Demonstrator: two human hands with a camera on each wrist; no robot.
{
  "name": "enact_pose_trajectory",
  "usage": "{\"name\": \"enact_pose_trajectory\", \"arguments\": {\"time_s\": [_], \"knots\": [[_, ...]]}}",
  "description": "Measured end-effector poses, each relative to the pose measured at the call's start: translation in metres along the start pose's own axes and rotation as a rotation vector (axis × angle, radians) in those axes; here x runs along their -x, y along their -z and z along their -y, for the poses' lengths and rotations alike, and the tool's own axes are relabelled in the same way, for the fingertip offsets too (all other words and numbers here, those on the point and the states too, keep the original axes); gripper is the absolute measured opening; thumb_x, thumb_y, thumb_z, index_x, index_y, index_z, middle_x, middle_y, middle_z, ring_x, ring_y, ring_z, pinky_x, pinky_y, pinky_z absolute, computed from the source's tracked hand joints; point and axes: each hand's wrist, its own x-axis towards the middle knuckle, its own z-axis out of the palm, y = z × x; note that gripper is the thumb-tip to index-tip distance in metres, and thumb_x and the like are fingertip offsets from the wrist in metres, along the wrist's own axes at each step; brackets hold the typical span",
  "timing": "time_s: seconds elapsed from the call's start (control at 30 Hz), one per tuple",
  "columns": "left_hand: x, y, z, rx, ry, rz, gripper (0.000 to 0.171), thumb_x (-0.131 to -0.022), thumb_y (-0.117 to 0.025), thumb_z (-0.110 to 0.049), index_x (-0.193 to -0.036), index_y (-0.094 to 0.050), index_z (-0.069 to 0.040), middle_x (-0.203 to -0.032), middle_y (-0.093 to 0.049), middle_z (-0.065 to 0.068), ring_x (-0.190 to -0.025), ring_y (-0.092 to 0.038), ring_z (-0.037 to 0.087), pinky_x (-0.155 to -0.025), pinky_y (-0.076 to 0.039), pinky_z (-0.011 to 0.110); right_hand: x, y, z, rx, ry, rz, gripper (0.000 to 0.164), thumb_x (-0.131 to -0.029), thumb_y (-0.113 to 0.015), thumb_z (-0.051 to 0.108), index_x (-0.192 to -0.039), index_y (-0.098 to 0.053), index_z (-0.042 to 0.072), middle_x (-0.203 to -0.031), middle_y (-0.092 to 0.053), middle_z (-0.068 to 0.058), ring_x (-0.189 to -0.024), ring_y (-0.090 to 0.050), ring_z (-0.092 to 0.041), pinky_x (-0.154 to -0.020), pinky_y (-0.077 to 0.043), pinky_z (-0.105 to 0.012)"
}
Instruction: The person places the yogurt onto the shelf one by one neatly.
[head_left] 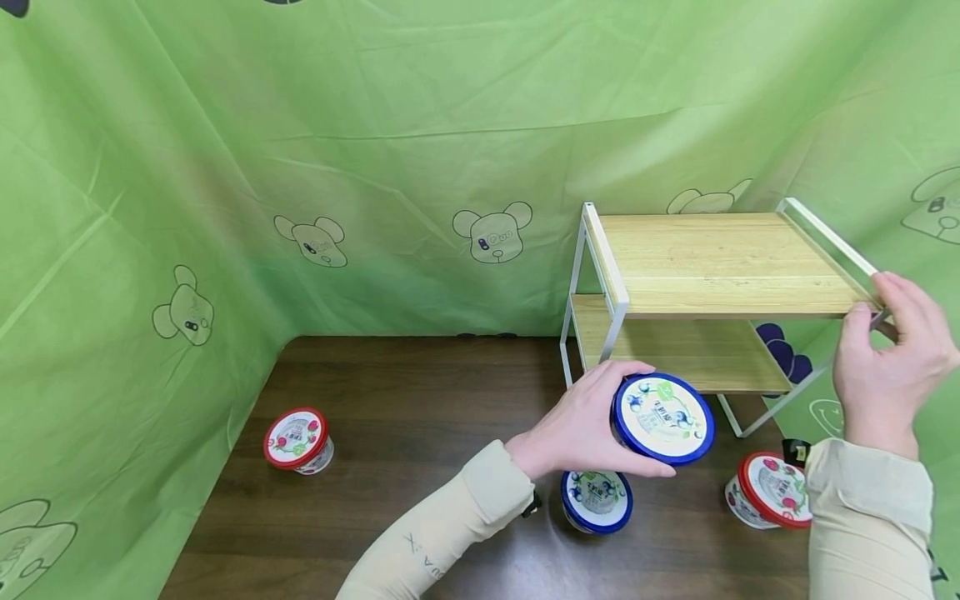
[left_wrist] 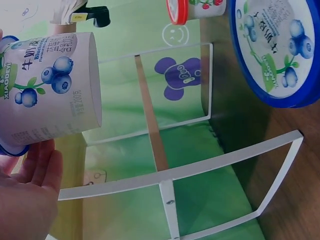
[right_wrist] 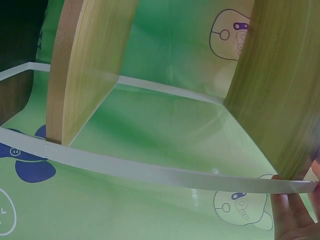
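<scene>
My left hand (head_left: pixel 588 421) grips a blue-lidded blueberry yogurt tub (head_left: pixel 663 418) around its side, in front of a two-tier shelf rack (head_left: pixel 735 258). In the left wrist view the printed wall of this tub (left_wrist: pixel 55 90) shows, with curled fingers at its lid end. My right hand (head_left: pixel 896 354) pinches the front right corner of the rack's top shelf and white frame. The right wrist view shows those fingers (right_wrist: pixel 290 212) at the frame's corner. Another blue-lidded tub (head_left: pixel 597 502) stands on the table below my left hand.
A red-lidded tub (head_left: pixel 768 490) stands near my right sleeve, and another red-lidded tub (head_left: pixel 298 440) sits at the table's left. Behind the brown table (head_left: pixel 420 400) hangs a green cloth (head_left: pixel 405 167) with bear faces. The rack's lower shelf (head_left: pixel 675 354) lies under the top one.
</scene>
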Motion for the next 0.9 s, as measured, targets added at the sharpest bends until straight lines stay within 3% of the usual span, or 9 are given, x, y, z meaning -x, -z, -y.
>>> {"name": "enact_pose_trajectory", "arguments": {"time_s": [0.23,0.53,0.9], "knots": [[-0.007,0.003,-0.005,-0.001,-0.02,-0.003,0.108,-0.064,-0.094,-0.052,-0.15,-0.035,-0.024,-0.134,-0.046,-0.014,-0.118,-0.04,-0.006,-0.099,-0.038,0.016,0.0,0.0,-0.001,0.003,0.04,0.005,0.036,-0.095,-0.057,0.004,-0.124,-0.073,0.017,-0.127,-0.068,0.005,-0.114,-0.06,-0.008,-0.089,-0.049,-0.014],[-0.018,0.005,-0.01,-0.01,-0.033,-0.002,0.108,-0.064,-0.094,-0.052,-0.149,-0.034,-0.023,-0.135,-0.044,-0.013,-0.118,-0.038,-0.006,-0.099,-0.037,0.016,0.0,0.0,-0.001,-0.003,-0.002,0.002,0.035,-0.095,-0.058,0.006,-0.122,-0.074,0.02,-0.126,-0.068,0.006,-0.114,-0.06,-0.007,-0.09,-0.049,-0.014],[-0.035,0.019,-0.02,-0.001,-0.053,-0.015,0.107,-0.064,-0.095,-0.05,-0.149,-0.033,-0.024,-0.135,-0.043,-0.013,-0.117,-0.036,-0.007,-0.098,-0.038,0.015,-0.001,-0.001,-0.001,-0.01,0.0,0.002,0.035,-0.095,-0.058,0.005,-0.122,-0.074,0.02,-0.125,-0.068,0.006,-0.114,-0.06,-0.008,-0.09,-0.05,-0.015]]}}
